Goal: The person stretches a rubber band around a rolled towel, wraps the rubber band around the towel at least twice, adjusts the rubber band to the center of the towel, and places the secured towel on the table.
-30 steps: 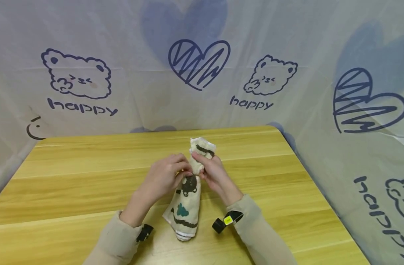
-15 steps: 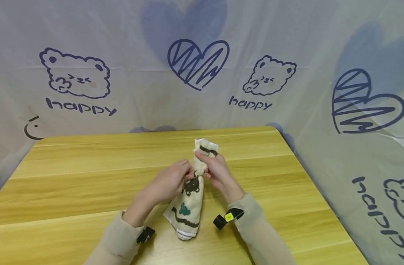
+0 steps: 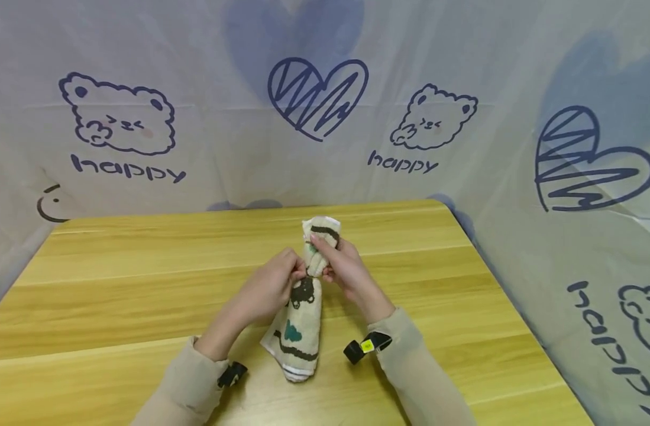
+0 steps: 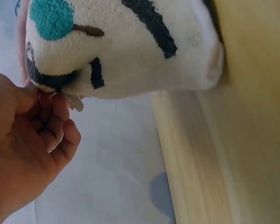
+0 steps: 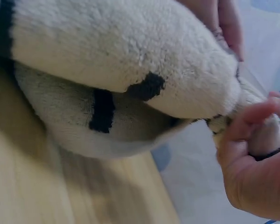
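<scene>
Both hands still pinch towel [image 3: 298, 319] neck | left hand [image 3: 268, 287] | right hand [image 3: 340, 269] nudged left

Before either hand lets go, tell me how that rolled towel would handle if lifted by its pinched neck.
The rolled towel is fluffy terry, so probably soft and floppy; its lower end would likely sag. It looks light for its bulk. The left hand and right hand cinch its neck, so it may unroll once released.

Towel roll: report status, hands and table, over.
Left hand and right hand both pinch the towel roll at its cinched neck. Lower end rests on the wooden table. Nothing in the way.
</scene>
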Demonstrator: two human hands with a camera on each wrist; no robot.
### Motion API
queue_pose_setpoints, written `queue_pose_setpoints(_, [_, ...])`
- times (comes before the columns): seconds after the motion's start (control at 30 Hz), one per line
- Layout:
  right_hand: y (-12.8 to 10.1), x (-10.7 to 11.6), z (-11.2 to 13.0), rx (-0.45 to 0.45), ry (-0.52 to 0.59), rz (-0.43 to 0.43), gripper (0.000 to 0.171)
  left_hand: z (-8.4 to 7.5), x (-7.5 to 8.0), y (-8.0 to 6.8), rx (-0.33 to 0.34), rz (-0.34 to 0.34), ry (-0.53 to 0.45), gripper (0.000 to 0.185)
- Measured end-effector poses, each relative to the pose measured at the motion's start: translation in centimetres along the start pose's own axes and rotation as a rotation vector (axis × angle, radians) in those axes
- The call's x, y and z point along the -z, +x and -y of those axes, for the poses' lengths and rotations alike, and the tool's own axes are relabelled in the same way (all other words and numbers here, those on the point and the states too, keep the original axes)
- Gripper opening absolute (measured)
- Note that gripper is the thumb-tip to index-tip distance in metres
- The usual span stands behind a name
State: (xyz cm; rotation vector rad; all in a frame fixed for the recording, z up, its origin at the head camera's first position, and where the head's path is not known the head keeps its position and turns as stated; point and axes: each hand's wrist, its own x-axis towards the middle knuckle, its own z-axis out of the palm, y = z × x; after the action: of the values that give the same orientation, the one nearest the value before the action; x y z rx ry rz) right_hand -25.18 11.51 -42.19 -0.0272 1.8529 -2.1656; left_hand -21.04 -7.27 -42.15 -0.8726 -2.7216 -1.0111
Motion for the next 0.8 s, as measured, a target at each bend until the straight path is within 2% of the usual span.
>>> queue_pose_setpoints(0.13, [-0.5, -0.8, 0.5, 0.025, -0.108, 0.070, 0.044, 0.4, 0.8, -0.1, 0.057, -0.081, 0.043, 0.006])
queue_pose_setpoints(0.37, [-2.4, -1.7, -0.4, 0.013, -0.439, 0.257, 0.086, 1.6, 1.9, -0.2, 0.199, -0.164, 0.059, 0.006])
queue_pose_setpoints(0.5, [-3.0, -2.0, -1.5, 0.013, -0.556, 0.272, 0.098, 2.0, 2.0, -0.3, 0.249, -0.217, 0.003, 0.007])
queue_pose_setpoints(0.67, [-3.2, -2.3, -1.9, 0.078, -0.707, 0.277, 0.090, 2.2, 1.7, -0.6, 0.267, -0.239, -0.078, 0.006])
queue_pose_setpoints(0.8, [-2.9, -1.8, -1.9, 0.107, -0.734, 0.332, 0.071, 2.6, 1.6, -1.1, 0.253, -0.211, -0.103, 0.006])
